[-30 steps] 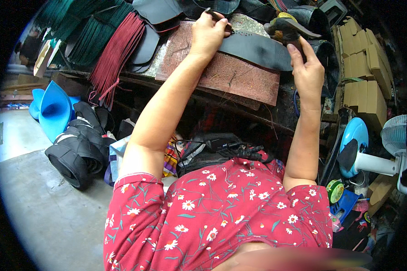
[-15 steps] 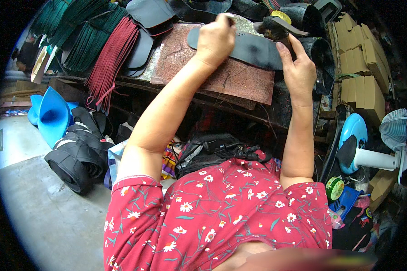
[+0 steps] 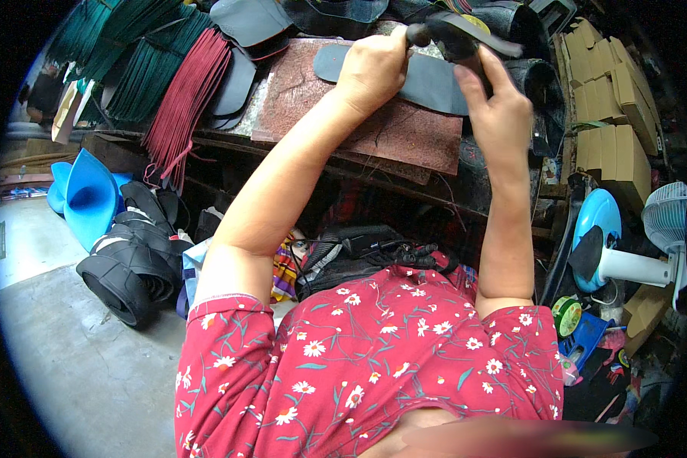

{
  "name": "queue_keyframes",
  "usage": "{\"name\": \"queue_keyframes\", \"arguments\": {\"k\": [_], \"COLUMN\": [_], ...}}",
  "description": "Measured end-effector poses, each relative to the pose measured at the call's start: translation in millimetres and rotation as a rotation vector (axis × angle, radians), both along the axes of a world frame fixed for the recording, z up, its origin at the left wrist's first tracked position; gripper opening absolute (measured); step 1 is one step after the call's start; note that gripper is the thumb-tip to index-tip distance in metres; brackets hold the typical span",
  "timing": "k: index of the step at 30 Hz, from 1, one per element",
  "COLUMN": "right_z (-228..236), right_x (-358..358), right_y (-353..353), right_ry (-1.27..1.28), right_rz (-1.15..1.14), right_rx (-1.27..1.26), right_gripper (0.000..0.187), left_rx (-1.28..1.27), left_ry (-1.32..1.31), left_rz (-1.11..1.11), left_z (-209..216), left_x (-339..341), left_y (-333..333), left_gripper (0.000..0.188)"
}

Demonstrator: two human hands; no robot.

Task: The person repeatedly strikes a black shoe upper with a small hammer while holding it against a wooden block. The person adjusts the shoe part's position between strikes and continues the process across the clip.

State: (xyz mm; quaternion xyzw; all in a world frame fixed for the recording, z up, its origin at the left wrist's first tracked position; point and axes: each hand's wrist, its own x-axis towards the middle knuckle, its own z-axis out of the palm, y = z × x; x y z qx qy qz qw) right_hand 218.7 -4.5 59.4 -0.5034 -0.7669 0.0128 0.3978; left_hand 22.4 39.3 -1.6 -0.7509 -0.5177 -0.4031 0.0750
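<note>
My left hand [image 3: 374,70] is closed over a grey sole-shaped sheet [image 3: 435,82]. A short dark tool is in its grip, mostly hidden by the fingers. My right hand [image 3: 500,103] grips a hammer [image 3: 454,42] with a dark head and a flattened grey end, smeared by motion. The hammer head is up beside the left fist; I cannot tell whether they touch. Under the grey sheet lies a worn reddish-brown board [image 3: 305,99] on the bench.
Bundles of dark green strips [image 3: 149,80] and red strips [image 3: 195,103] lie left, beside more grey soles [image 3: 252,23]. Cardboard boxes [image 3: 622,107] and a fan [image 3: 633,267] stand right. Black rolled pieces [image 3: 126,275] and blue sheets [image 3: 91,195] rest lower left.
The hammer head has risen and shifted slightly left with my right hand, which is higher. My left hand has moved a little right along the grey sheet, still closed.
</note>
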Motion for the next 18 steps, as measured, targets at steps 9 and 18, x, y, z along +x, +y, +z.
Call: {"name": "queue_keyframes", "arguments": {"k": [9, 18], "right_z": [-35.5, 9.0], "right_x": [23.2, 17.8], "right_y": [23.1, 8.2], "right_ry": [-0.028, 0.39], "right_rz": [-0.189, 0.013], "right_rx": [-0.263, -0.331], "right_gripper": [0.048, 0.043], "left_rx": [-0.086, -0.24], "left_ry": [-1.283, -0.727], "left_rz": [-0.261, -0.013], "left_z": [-3.9, -11.0], "left_x": [-28.8, -34.1], "left_y": [6.9, 2.7], "left_gripper": [0.009, 0.017]}}
